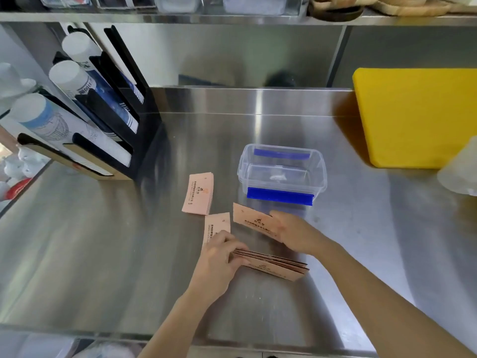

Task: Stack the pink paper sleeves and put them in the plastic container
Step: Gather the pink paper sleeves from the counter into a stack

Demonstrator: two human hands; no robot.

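Observation:
My left hand (pixel 219 257) grips one end of a stack of pink paper sleeves (pixel 278 266), held on edge just above the steel counter. My right hand (pixel 291 232) holds another pink sleeve (pixel 251 218) tilted up in front of the container. A single sleeve (pixel 216 224) lies flat beside my left hand, partly under it. A small pile of sleeves (pixel 198 193) lies flat further left. The clear plastic container (pixel 320 171) with blue clips stands open behind my right hand and looks to hold no sleeves.
A black cup dispenser (pixel 124 125) with paper cups stands at the back left. A yellow cutting board (pixel 418 115) leans at the back right, with a blurred white object (pixel 459 171) before it. A shelf (pixel 232 18) runs overhead. The counter's front edge (pixel 103 332) is near me.

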